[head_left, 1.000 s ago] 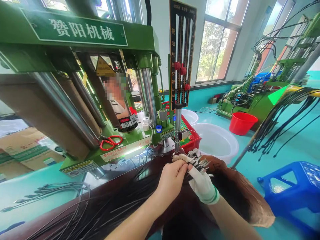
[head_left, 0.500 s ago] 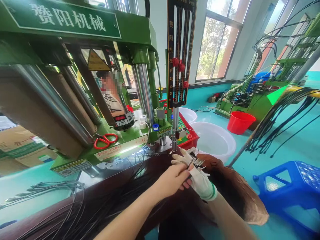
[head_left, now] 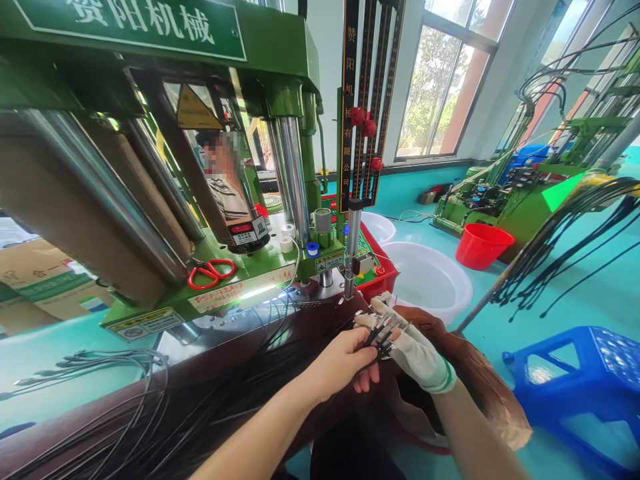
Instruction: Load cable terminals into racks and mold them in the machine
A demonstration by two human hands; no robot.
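Beyond the near edge of the dark brown table, a bunch of thin black cables with metal ends (head_left: 384,333) is between my two hands. My left hand (head_left: 345,360) is bare, with its thumb and fingers closed on the cables. My right hand (head_left: 423,359) wears a white glove with a green cuff band; its fingers lie behind and around the metal ends, partly hidden by them. More black cables (head_left: 235,380) lie in a heap on the table (head_left: 195,360), left of my hands. Below my right hand a brown paper-lined container (head_left: 493,393) gapes upward.
A green press machine (head_left: 320,267) stands ahead, with red-handled scissors (head_left: 213,273) on its bed. Past my hands are a white tub (head_left: 440,267) and a red bucket (head_left: 484,245). At right, a blue stool (head_left: 575,380) stands below black cables (head_left: 565,247) hung on a pole.
The bunch of metal cable ends has come out more plainly between my hands. My gloved right hand has shifted slightly right, and the view has tipped a little downward.
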